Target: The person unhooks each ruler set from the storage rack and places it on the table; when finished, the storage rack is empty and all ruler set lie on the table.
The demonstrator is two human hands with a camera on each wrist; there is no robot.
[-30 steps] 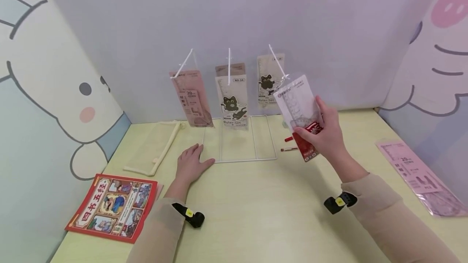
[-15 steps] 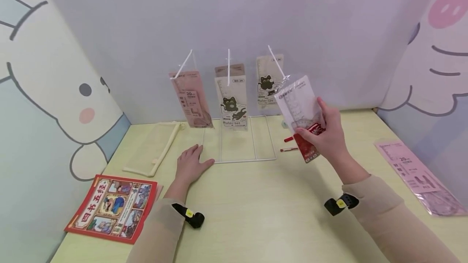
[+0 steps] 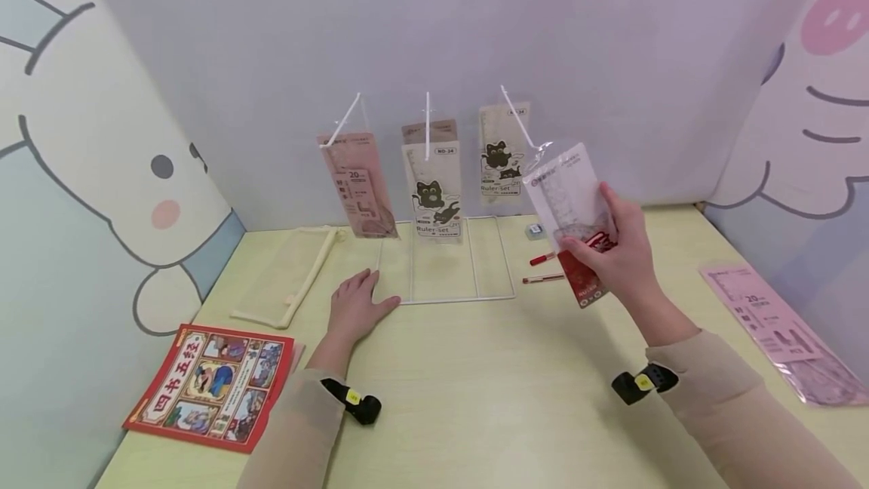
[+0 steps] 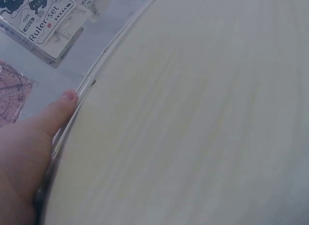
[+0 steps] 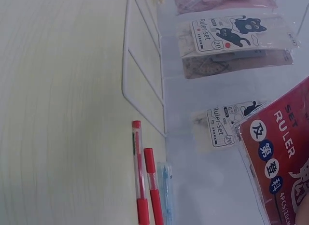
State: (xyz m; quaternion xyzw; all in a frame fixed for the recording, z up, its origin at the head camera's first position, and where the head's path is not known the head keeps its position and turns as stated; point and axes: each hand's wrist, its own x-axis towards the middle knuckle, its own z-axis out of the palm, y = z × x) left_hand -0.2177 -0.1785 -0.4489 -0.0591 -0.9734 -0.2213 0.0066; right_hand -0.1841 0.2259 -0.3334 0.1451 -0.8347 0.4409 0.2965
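Note:
My right hand [image 3: 624, 251] pinches the lower part of a red-and-white ruler set pack [image 3: 565, 189], thumb in front. The pack tilts, with its clear hanging tab at the tip of the right white hook [image 3: 517, 118]. In the right wrist view the red end of the ruler set pack [image 5: 268, 152] fills the right edge. My left hand [image 3: 354, 306] rests at the front left corner of the white wire rack [image 3: 458, 298], its thumb along the front wire. Behind the held pack, a cat-print ruler set [image 3: 498, 179] hangs on the same hook.
A cat-print ruler set [image 3: 432, 195] hangs on the middle hook, a pink pack [image 3: 360, 187] on the left one. Red pens [image 3: 543, 278] lie right of the rack. A pink ruler pack [image 3: 774, 315], a red book [image 3: 210, 387] and a mesh pouch [image 3: 285, 278] lie on the table.
My right hand and the ruler set pack have shifted slightly right and down, uncovering more of the pens and a small bluish item behind. My left hand stays at the rack's corner.

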